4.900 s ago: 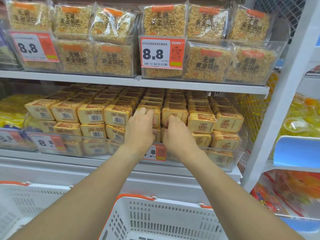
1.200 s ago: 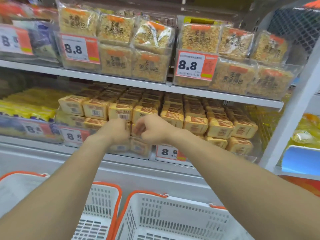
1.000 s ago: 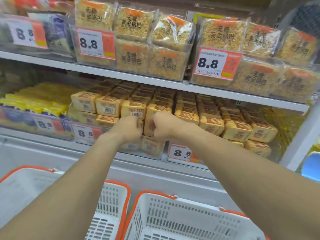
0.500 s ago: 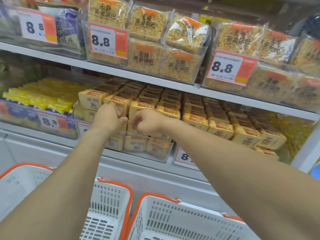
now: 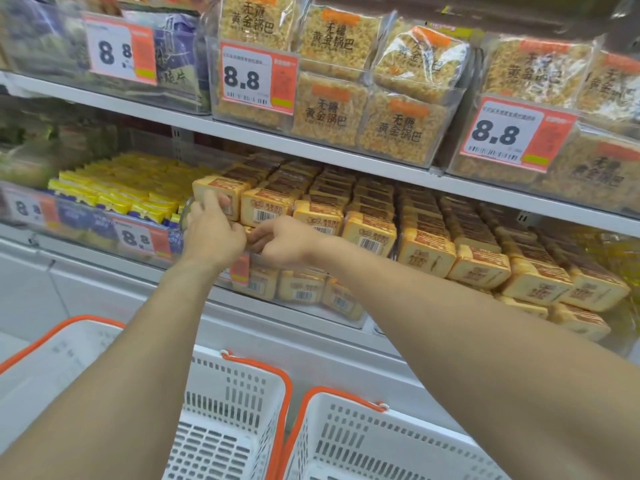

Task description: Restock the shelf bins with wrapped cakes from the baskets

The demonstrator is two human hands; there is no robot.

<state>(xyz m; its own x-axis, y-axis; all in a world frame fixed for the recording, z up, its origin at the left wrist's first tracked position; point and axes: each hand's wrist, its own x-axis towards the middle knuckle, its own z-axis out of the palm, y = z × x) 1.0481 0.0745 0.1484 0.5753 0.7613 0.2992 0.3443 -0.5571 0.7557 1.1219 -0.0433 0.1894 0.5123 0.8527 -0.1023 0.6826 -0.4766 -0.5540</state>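
Left hand [image 5: 213,233] fingers resting on corner wrapped cake [image 5: 218,199]; right hand [image 5: 282,242] grip hidden. Risk: nudged stack toppling over clear bin [image 5: 311,308] front.

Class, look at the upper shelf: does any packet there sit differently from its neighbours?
Yes. One rice-crisp packet in the top row of the middle clear bin leans tilted, its wrapper crumpled, while the packets beside it stand square. The wrapped cakes below sit in even rows.

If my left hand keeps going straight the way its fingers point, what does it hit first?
The left hand already has its fingers on the leftmost yellow wrapped cake of the top front row. Going on, it would likely push that cake against the cakes behind it; depth is hard to judge.
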